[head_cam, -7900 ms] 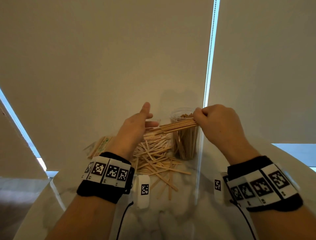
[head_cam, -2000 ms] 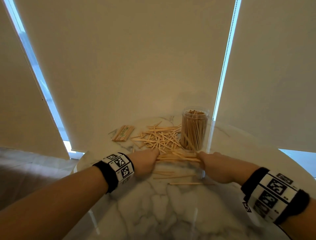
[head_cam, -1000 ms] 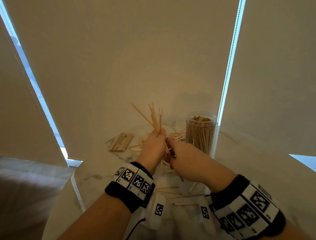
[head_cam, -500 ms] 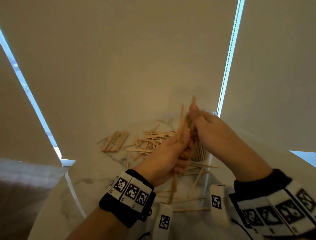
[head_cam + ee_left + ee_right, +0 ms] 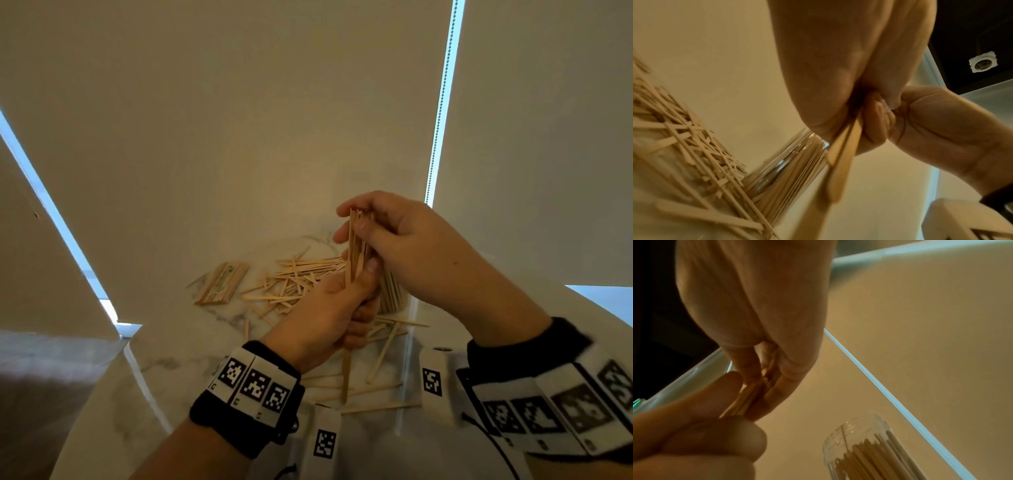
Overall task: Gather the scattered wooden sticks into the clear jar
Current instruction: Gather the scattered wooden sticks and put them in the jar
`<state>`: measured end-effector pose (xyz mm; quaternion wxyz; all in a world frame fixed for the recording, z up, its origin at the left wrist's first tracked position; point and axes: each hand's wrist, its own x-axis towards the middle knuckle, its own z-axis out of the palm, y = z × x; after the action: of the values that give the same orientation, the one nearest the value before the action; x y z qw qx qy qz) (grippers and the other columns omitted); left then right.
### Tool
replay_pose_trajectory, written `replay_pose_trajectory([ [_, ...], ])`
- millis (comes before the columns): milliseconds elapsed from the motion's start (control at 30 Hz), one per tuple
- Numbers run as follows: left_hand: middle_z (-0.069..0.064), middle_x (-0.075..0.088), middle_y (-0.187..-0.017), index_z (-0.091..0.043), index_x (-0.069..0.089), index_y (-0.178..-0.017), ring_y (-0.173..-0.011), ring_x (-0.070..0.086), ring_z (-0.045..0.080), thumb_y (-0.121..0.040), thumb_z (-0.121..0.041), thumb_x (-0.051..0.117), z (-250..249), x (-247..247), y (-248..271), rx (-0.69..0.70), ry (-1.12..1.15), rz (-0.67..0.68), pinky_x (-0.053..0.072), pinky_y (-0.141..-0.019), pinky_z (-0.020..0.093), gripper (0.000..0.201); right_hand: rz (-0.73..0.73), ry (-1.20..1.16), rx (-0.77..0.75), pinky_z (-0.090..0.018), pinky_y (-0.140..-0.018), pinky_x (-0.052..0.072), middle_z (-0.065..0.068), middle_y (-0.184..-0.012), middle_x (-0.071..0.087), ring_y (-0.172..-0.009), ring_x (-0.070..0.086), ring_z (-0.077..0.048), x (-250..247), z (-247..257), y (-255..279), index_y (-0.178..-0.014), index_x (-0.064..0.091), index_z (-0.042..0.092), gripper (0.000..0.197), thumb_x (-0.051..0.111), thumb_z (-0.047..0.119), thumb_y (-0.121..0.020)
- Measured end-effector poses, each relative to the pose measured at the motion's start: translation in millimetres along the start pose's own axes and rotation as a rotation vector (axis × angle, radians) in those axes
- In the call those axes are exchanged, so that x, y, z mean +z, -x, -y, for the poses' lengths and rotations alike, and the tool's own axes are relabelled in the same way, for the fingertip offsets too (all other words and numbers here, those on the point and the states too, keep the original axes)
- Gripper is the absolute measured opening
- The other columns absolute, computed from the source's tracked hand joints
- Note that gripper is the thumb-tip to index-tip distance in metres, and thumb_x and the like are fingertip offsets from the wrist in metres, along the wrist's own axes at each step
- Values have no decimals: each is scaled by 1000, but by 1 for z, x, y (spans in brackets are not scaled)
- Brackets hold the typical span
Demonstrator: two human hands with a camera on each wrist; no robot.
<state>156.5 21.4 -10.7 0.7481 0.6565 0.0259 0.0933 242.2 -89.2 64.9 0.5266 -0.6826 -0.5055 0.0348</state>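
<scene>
Both hands, left hand [image 5: 329, 308] and right hand [image 5: 407, 246], grip one upright bundle of thin wooden sticks [image 5: 356, 246]; one clear plastic jar [image 5: 869, 451], one loose stick pile [image 5: 294, 277], white marble desk [image 5: 205, 363].

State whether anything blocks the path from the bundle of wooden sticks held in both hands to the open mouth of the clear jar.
Nothing visible does. The bundle of thin wooden sticks, gripped by the left hand and right hand, is apart from the clear plastic jar, whose mouth is uncovered.

We are wearing black wristbands [image 5: 246, 407] ringed with white square-code tags on both bare forearms, and white tagged camera pods [image 5: 323, 442] with thin black cables are hanging beneath each wrist.
</scene>
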Motion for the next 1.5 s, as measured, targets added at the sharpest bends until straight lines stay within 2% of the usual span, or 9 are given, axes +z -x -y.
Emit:
replay_pose_trajectory([
  [133, -2, 25, -60, -20, 37, -68, -49, 21, 12, -96, -51, 47, 1, 1, -1, 47, -2, -40, 25, -49, 25, 43, -3, 198, -10, -18, -76, 47, 18, -94, 69, -82, 64, 2, 3, 2, 3, -117, 66, 33, 26, 45, 40, -102],
  [233, -6, 28, -59, -16, 48, -81, -48, 24, 9, -100, -52, 46, -2, -8, -6, 109, 105, -182, 28, -50, 25, 41, 38, 224, 102, -16, -83, 40, 23, -124, 57, -105, 57, 2, 3, 1, 4, -144, 42, 37, 48, 41, 53, -99],
  [433, -2, 29, -64, -17, 44, -80, -51, 27, 10, -109, -39, 39, -12, -25, -9, 298, 530, -441, 36, -50, 24, 37, 663, 337, 442, -40, -83, 58, -5, -99, 70, -84, 69, -20, 21, -19, 13, -134, 46, 15, 46, 59, 38, -96],
  [567, 3, 49, -73, -16, 47, -84, -65, 48, 15, -110, -41, 36, -6, -17, -11, 271, 464, -454, 46, -71, 32, 37, 472, 16, 466, -36, -60, 46, -7, -72, 46, -62, 43, -23, 40, -22, 9, -102, 56, 3, 18, 52, 18, -94],
  [767, 13, 72, -119, -14, 51, -81, -118, 63, 20, -110, -39, 34, 1, -10, -11, 179, 333, -352, 41, -115, 44, 43, 365, 258, 226, -36, -83, 55, -3, -109, 67, -88, 67, -15, 47, -30, 8, -148, 32, 28, 48, 43, 38, -102],
  [867, 15, 72, -124, -10, 58, -94, -122, 64, 27, -108, -33, 45, -1, -15, -9, 125, 268, -332, 45, -112, 45, 30, 407, 380, 129, -39, -80, 54, -9, -112, 65, -89, 65, -22, 48, -30, 9, -148, 33, 19, 44, 34, 33, -106],
  [1067, 14, 73, -123, -14, 55, -127, -110, 72, 31, -100, -32, 61, -40, -43, 1, 308, 413, -571, 57, -96, 50, 33, 549, 455, 197, -30, -67, 45, 3, -79, 56, -69, 52, -10, 33, -27, 9, -98, 52, 22, 28, 34, 42, -106],
  [1233, 10, 78, -110, 0, 73, -110, -98, 74, 22, -111, -37, 37, -50, -30, -7, 104, 61, -511, 56, -93, 39, 52, 526, 569, 192, -30, -68, 50, 4, -75, 58, -68, 57, -12, 31, -28, 9, -86, 56, 23, 25, 45, 40, -101],
  [1500, 3, 78, -93, -18, 76, -100, -80, 76, 21, -95, -56, 62, -52, -3, -15, 108, -422, -483, 62, -65, 32, 40, 77, 769, 288, -25, -53, 42, 4, -62, 53, -58, 54, -14, 19, -48, -3, -68, 50, 24, 28, 54, 43, -88],
])
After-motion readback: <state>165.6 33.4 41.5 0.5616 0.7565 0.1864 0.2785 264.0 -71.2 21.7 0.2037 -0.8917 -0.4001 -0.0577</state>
